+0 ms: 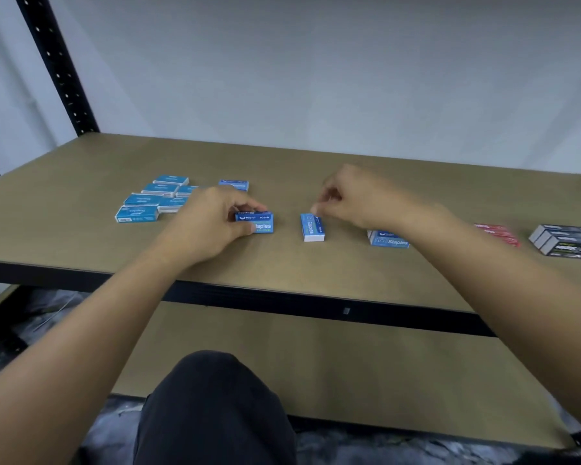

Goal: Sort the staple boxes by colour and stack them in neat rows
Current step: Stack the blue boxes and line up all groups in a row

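Note:
My left hand (212, 223) grips a blue staple box (260, 223) that lies on the brown shelf board (81, 243), with fingers over its top and thumb at its front. My right hand (353, 199) hovers with curled fingers, its fingertips touching the far end of a second blue staple box (312, 228) that lies lengthwise. Several light-blue boxes (148, 201) lie grouped at the left. One more blue box (234, 184) lies behind my left hand. A further blue box (388, 239) sits under my right forearm.
Red staple boxes (498, 233) and black staple boxes (567, 241) sit at the right end of the shelf. A black perforated upright (56, 65) stands at the back left. A lower shelf board (316, 370) lies beneath, and my dark-clothed knee (212, 407) shows at the bottom.

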A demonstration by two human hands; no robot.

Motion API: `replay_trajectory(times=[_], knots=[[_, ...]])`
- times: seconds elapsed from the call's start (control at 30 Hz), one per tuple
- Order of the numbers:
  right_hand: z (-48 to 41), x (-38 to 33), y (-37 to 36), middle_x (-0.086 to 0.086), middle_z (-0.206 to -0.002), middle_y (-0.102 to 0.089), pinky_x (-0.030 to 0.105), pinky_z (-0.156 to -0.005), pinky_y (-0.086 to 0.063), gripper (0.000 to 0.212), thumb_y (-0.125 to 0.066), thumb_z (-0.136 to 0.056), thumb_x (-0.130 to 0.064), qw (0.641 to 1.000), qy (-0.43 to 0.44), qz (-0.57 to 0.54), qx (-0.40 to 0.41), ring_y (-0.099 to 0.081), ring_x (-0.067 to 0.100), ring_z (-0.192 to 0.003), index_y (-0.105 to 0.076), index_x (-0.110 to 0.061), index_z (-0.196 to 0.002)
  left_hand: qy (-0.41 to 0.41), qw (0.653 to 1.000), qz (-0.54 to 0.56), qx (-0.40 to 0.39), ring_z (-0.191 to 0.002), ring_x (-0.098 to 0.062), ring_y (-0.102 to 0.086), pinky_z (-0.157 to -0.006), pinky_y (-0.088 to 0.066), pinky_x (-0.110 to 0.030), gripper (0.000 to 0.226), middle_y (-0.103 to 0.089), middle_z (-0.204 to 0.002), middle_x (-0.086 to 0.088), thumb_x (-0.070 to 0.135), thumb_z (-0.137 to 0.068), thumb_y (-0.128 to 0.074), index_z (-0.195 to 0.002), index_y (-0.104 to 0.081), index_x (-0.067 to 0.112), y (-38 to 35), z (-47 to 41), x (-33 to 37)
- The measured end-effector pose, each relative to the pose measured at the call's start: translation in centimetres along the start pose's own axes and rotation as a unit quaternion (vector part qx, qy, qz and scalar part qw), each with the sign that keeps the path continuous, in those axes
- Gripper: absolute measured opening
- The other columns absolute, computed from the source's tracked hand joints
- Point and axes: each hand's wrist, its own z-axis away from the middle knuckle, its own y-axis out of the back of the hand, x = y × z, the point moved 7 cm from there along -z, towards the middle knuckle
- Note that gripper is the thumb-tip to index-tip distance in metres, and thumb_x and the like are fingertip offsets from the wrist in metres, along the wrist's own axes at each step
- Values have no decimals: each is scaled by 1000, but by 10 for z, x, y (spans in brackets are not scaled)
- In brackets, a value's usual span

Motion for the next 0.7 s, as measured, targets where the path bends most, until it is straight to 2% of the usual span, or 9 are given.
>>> replay_trajectory(times=[0.07, 0.1, 0.2, 0.27, 0.37, 0.5, 0.63, 0.7], knots=[[2, 1, -14, 0, -61, -46, 31, -52, -30, 48, -70, -80, -55, 998, -48, 33, -29, -47, 22, -62, -48, -15, -64, 4, 1000, 1, 7, -83, -14, -62, -81, -52, -36, 28, -70, -101, 9, 22, -82, -75, -107, -71, 34, 0, 0, -2], [3, -3, -19, 0, -59, -43, 30, -51, -27, 51, -70, -78, -57, 997, -46, 49, -28, -46, 22, -64, -44, -16, -63, 4, 1000, 1, 9, -82, -14, -61, -81, -52, -36, 28, -69, -100, 8, 23, -82, -75, -107, -71, 34, 0, 0, -3], [-1, -12, -22, 0, -70, -55, 29, -55, -32, 34, -76, -76, -43, 998, -42, 48, -22, -53, 23, -80, -59, -14, -74, 4, 1000, 11, 13, -81, -11, -60, -79, -50, -29, 28, -69, -99, 9, 23, -81, -76, -107, -72, 34, 2, 1, -5], [-1, -12, -16, 1, -78, -63, 27, -56, -39, 26, -82, -72, -28, 997, -57, -11, -41, -56, 19, -76, -68, -11, -84, 6, 1000, 12, 8, -79, -7, -59, -76, -48, -21, 28, -70, -98, 11, 23, -82, -75, -108, -71, 33, 3, 1, -4], [1, -9, -4, -2, -79, -62, 24, -56, -40, 24, -85, -70, -14, 998, -42, -33, -35, -57, 16, -74, -68, -10, -86, 8, 1000, 16, -4, -81, -5, -60, -77, -48, -21, 29, -70, -98, 12, 21, -81, -75, -108, -71, 34, 2, -3, -1], [-3, 8, 11, -5, -77, -64, 23, -58, -42, 22, -84, -72, -16, 999, -40, -25, -19, -59, 13, -74, -69, -13, -88, -5, 1000, 4, -20, -73, -2, -58, -75, -47, -19, 28, -70, -93, 11, 20, -80, -76, -104, -72, 33, -3, -13, 8], [-2, 19, 16, -8, -74, -65, 21, -59, -43, 17, -83, -72, -21, 999, -39, -16, -30, -59, 8, -72, -73, -16, -85, -19, 999, -12, -29, -78, 0, -59, -71, -43, -9, 22, -70, -93, 11, 25, -79, -77, -101, -72, 29, -8, -22, 16], [-1, 22, 16, -9, -71, -65, 21, -60, -44, 17, -84, -70, -25, 999, -36, -20, -32, -58, 7, -70, -73, -18, -82, -21, 999, -13, -27, -83, -5, -62, -76, -47, -16, 21, -70, -94, 10, 25, -79, -77, -100, -72, 29, -9, -23, 16]])
